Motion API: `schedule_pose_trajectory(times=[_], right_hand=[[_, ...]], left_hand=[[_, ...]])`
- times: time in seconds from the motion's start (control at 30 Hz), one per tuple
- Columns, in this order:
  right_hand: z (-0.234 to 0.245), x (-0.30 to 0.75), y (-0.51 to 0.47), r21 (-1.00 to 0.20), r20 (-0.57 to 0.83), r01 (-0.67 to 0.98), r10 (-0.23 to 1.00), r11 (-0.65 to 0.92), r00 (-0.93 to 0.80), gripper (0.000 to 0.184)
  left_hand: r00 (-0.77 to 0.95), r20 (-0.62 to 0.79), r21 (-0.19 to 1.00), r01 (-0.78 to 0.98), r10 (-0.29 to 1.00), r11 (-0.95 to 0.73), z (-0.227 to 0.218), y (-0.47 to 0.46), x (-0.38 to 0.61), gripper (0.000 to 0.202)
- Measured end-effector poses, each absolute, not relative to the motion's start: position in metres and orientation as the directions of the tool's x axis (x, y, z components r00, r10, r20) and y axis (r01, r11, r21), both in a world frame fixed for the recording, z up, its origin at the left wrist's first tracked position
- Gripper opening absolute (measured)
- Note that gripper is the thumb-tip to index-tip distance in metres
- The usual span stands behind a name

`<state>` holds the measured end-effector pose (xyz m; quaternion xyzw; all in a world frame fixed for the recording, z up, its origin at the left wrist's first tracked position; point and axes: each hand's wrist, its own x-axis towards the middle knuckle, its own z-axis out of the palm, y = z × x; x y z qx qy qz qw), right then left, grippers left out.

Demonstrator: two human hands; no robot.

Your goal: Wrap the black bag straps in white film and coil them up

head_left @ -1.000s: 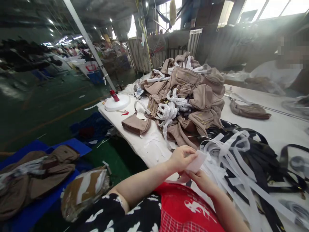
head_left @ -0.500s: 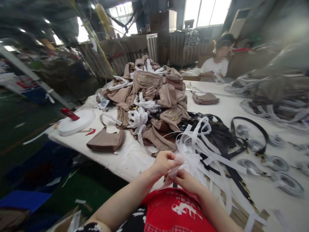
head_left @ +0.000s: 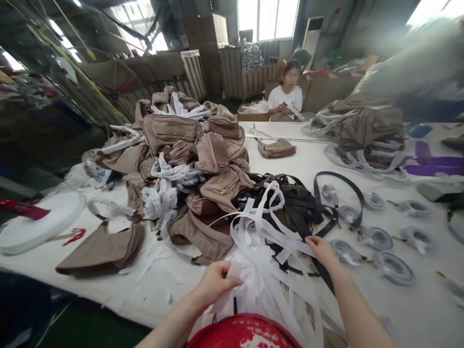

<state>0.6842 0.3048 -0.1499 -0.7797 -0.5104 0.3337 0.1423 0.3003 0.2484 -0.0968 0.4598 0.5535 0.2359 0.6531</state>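
Note:
My left hand [head_left: 217,280] is closed in a pinch on a thin white strip [head_left: 235,268], just above the red apron [head_left: 250,333]. Off to the right, my right hand [head_left: 322,249] has thumb and finger together at the end of a white ribbon [head_left: 304,248]. Between my hands lies a loose heap of white strips [head_left: 253,270], some of them in long curls. Black straps [head_left: 297,200] with gold-coloured clips lie behind and under this heap.
Brown bags [head_left: 174,130] form a large pile on the white table. One brown bag [head_left: 105,246] lies front left, near a white tape roll [head_left: 47,222]. Wrapped coiled straps [head_left: 393,268] spread out at right. A person [head_left: 286,99] sits across the table.
My hands have moved apart: the right one went out to the right to a ribbon end, while the left stays near the apron. The view has turned right.

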Motion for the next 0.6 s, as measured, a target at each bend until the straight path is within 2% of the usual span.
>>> schedule_pose_trajectory(times=[0.07,0.13,0.23,0.33,0.4,0.47,0.53,0.6], right_hand=[[-0.174,0.719,0.327,-0.464,-0.413,0.709,0.838,-0.531,0.357,0.032],[-0.198,0.729,0.337,-0.43,-0.459,0.715,0.816,-0.55,0.352,0.022],[-0.224,0.717,0.333,-0.477,-0.506,0.714,0.824,-0.512,0.253,0.008],[-0.224,0.709,0.325,-0.598,-0.52,0.655,0.846,-0.462,0.122,0.004],[-0.203,0.715,0.323,-0.697,-0.482,0.578,0.874,-0.424,0.06,0.011],[-0.167,0.723,0.324,-0.793,-0.4,0.486,0.916,-0.368,0.04,0.028],[-0.119,0.721,0.325,-0.898,-0.278,0.333,0.957,-0.289,0.08,0.042],[-0.07,0.699,0.324,-0.975,-0.158,0.126,0.972,-0.181,0.172,0.045]], left_hand=[[0.275,-0.52,0.852,0.232,0.809,0.469,-0.102,0.253,0.311,0.053],[0.272,-0.494,0.858,0.306,0.826,0.412,-0.103,0.255,0.323,0.048],[0.269,-0.427,0.853,0.437,0.863,0.286,-0.098,0.257,0.338,0.039],[0.299,-0.414,0.847,0.472,0.86,0.244,-0.091,0.256,0.338,0.036],[0.323,-0.404,0.856,0.464,0.856,0.229,-0.087,0.255,0.331,0.037],[0.342,-0.384,0.867,0.453,0.858,0.208,-0.081,0.253,0.321,0.039],[0.359,-0.356,0.882,0.433,0.863,0.183,-0.075,0.249,0.309,0.042],[0.39,-0.325,0.907,0.386,0.862,0.167,-0.067,0.244,0.298,0.045]])
